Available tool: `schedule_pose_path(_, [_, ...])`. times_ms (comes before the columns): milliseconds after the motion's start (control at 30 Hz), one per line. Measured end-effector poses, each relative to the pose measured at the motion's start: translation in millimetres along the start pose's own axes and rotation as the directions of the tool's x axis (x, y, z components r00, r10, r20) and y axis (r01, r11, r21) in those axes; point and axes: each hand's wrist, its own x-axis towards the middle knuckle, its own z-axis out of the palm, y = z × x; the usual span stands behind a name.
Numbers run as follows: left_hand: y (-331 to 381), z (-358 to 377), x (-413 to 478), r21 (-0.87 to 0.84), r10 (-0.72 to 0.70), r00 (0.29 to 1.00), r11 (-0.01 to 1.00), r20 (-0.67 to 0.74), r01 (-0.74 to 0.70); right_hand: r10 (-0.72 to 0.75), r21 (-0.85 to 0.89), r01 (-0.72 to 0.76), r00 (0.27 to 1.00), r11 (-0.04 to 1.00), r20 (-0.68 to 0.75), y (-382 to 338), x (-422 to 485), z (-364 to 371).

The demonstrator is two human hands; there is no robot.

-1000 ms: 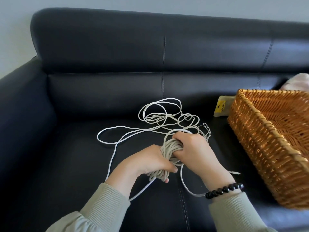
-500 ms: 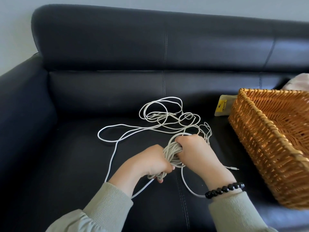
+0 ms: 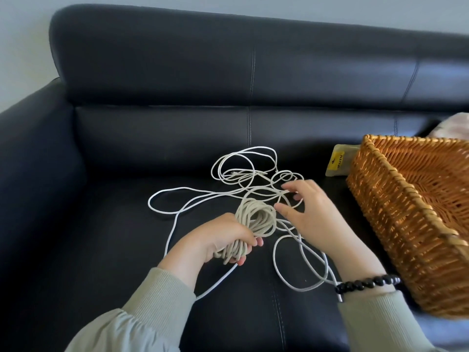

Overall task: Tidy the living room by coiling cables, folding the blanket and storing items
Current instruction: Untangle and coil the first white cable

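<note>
- L hand [image 3: 225,237] grips coil [image 3: 256,217], fingers curled round it.
- R hand [image 3: 314,214] open, empty; loose cable [image 3: 241,175] lies just beyond its fingertips, nearer R than L.

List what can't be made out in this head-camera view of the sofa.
Wicker basket: right part cut off by the frame edge, so its contents there are unseen.
Packet: partly behind the basket; print too small to read.
Pale fabric: behind the basket, cut by the right edge; unidentifiable.
Cable coil: lower end hidden inside the left hand.
Right hand: blur hides whether it touches the loose cable.
</note>
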Motion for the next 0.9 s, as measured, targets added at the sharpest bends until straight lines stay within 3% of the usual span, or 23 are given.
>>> schedule_pose_path(233, [3.5,-7.6,-7.9,-0.443,0.137,0.988,0.892,0.070,-0.092,0.085,0.083,-0.092,0.992,0.992,0.089,-0.6,1.2,8.4])
schedule_pose_path(367, [5.5,-9.7,-7.4,-0.638,0.170,0.984,0.752,-0.053,-0.164,0.074,0.127,-0.096,0.982,0.987,0.173,-3.8,0.6,11.3])
schedule_pose_path(567, [10.3,-0.6,-0.8,-0.722,0.109,0.944,0.619,-0.312,-0.310,-0.014,0.134,-0.027,0.955,0.991,0.298,-16.1,-1.8,10.7])
schedule_pose_path(733, [10.5,2.0,2.4,-0.777,0.075,0.945,0.550,-0.319,-0.306,-0.042,0.046,0.027,0.930,0.999,0.366,-21.2,-2.5,15.3])
schedule_pose_path(900, [9.4,4.2,4.9,-0.748,-0.010,0.925,0.591,-0.381,-0.301,-0.050,-0.007,0.057,0.930,0.998,0.365,-24.2,-3.9,17.4])
